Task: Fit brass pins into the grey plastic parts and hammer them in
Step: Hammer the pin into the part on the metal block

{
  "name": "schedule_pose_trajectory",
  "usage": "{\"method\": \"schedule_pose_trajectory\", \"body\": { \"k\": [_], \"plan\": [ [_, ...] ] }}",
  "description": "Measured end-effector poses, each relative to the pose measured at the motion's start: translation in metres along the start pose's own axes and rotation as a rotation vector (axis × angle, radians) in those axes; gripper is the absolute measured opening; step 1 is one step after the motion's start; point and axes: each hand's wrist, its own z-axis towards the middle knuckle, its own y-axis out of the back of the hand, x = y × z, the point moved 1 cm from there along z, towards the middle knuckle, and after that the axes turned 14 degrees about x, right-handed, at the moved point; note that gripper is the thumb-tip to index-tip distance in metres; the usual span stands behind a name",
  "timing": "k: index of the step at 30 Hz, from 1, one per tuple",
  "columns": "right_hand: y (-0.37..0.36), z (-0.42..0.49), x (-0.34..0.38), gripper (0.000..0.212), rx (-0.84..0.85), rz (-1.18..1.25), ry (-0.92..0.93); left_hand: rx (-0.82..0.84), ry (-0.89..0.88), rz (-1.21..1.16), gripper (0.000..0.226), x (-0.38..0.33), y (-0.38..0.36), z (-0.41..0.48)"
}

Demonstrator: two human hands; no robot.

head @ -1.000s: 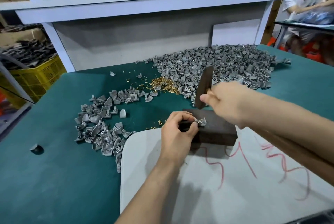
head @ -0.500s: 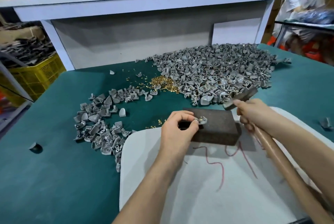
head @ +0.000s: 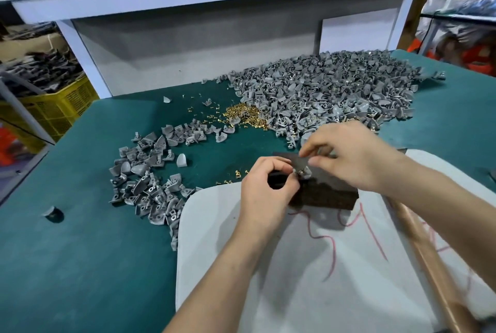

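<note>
Pinching one grey part [head: 304, 173] on one dark block [head: 331, 194] is the left hand [head: 265, 193]; right hand [head: 354, 155] beside it, grip unclear

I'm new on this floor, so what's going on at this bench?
The left hand pinches a small grey part on a dark block. The right hand has its fingertips at that part; whether they hold a pin is too small to tell. The hammer handle runs under the right forearm. Piles of grey parts and brass pins lie behind.

left hand [head: 264, 187]: fingers curled, pinching | right hand [head: 354, 155]: thumb and forefinger nearly together, beside left fingertips
</note>
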Motion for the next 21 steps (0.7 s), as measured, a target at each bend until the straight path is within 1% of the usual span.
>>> {"method": "schedule_pose_trajectory", "body": {
  "k": [2, 4, 7, 10, 12, 16, 21],
  "plan": [
    [-0.002, 0.007, 0.005, 0.016, 0.078, -0.102, 0.024, 0.009, -0.003, 0.007, 0.027, 0.0, 0.001, 0.0],
    [-0.001, 0.009, 0.006, 0.014, 0.125, -0.099, 0.014, 0.009, -0.005, 0.011, 0.023, 0.0, 0.001, 0.0],
    [0.001, 0.009, 0.007, 0.006, 0.146, -0.07, 0.008, 0.0, 0.004, 0.008, 0.015, -0.001, 0.0, 0.0],
    [0.002, 0.009, 0.011, 0.006, 0.148, -0.049, -0.033, -0.002, 0.008, 0.022, 0.022, 0.0, 0.0, 0.0],
    [0.002, 0.01, 0.014, 0.007, 0.138, -0.004, -0.086, 0.01, -0.004, 0.045, 0.019, -0.002, 0.0, -0.001],
    [-0.003, 0.013, 0.02, 0.016, 0.1, 0.137, -0.245, 0.036, -0.001, 0.073, 0.011, -0.004, 0.0, -0.001],
    [-0.013, 0.014, 0.018, 0.014, 0.053, 0.298, -0.36, 0.049, 0.017, 0.06, 0.007, -0.007, 0.001, -0.002]
  ]
}}
